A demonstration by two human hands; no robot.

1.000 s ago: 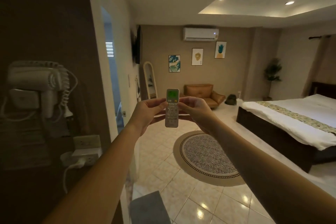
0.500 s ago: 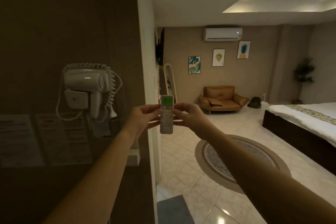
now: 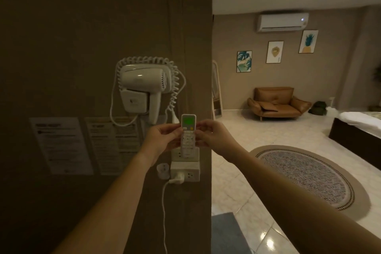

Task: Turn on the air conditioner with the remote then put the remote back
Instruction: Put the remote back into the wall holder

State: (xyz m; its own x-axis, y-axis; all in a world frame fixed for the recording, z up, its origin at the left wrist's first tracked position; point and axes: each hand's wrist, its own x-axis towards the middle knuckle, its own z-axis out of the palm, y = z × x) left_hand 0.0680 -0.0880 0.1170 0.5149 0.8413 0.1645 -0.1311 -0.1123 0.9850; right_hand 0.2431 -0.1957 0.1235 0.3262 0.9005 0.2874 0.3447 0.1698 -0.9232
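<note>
A white remote (image 3: 187, 134) with a lit green screen stands upright, held between both hands. My left hand (image 3: 159, 139) grips its left side and my right hand (image 3: 212, 135) its right side. The remote's lower end sits at a small white holder (image 3: 194, 153) on the brown wall; I cannot tell whether it rests inside. The white air conditioner (image 3: 282, 22) hangs high on the far wall, with a small light showing at its right end.
A white hair dryer (image 3: 142, 86) with a coiled cord hangs on the wall above my hands. A power outlet (image 3: 186, 173) with a plugged cable sits below the holder. Paper notices (image 3: 61, 144) are at the left. A round rug (image 3: 305, 173), armchair (image 3: 276, 102) and bed (image 3: 358, 123) lie to the right.
My view has swung left toward the brown wall. Both hands have carried the remote from pointing into the room to the wall holder below the hair dryer.
</note>
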